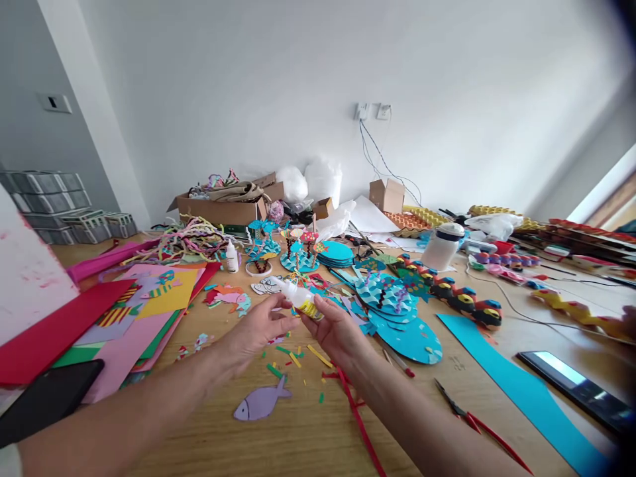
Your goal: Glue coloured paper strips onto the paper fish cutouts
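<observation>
My right hand is wrapped round a small white glue bottle with a yellow label, tilted with its nozzle to the upper left. Close to the bottle's nozzle end, my left hand has its thumb and fingertips near each other; whether they hold anything is too small to tell. A purple paper fish lies on the wooden table below my hands. Small green, yellow and red paper scraps are scattered between the fish and my hands. Beyond them stand blue ocean-themed paper crafts.
Coloured paper sheets and a dark phone lie left. Right are red-handled scissors, a blue paper strip and a lit device. A second glue bottle and a cardboard box stand behind.
</observation>
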Demonstrator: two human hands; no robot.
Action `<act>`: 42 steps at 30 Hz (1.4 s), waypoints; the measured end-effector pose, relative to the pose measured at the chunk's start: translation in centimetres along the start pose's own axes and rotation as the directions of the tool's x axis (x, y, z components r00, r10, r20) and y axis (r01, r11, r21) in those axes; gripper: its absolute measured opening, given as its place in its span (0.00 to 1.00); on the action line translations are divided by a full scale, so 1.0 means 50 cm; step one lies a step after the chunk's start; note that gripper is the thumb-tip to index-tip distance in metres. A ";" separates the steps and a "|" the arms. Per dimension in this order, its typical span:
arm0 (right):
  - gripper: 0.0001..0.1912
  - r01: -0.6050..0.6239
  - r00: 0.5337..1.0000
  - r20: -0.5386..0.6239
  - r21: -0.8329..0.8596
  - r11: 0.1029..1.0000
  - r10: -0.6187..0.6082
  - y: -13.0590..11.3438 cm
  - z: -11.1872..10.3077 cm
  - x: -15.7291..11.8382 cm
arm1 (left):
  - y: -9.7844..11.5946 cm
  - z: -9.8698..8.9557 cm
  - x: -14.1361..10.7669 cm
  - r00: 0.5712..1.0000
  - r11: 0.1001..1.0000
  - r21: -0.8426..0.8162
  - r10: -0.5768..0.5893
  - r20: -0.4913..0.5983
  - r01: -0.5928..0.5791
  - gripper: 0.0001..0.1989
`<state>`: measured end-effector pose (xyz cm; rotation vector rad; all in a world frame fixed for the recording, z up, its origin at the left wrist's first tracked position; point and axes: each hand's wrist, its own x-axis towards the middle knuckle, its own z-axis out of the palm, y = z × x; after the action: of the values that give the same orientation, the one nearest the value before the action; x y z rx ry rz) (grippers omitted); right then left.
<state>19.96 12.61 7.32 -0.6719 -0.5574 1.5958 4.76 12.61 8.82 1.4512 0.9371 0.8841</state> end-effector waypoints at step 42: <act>0.16 -0.209 0.861 -0.083 -0.957 -0.200 -0.502 -0.108 -0.171 0.381 | 0.061 -0.069 0.078 0.993 0.977 0.180 -0.114 0.010 0.111 0.16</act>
<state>28.31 31.97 2.93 -2.0692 -1.5144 0.2089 3.39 17.43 12.19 1.5400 1.0952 0.7150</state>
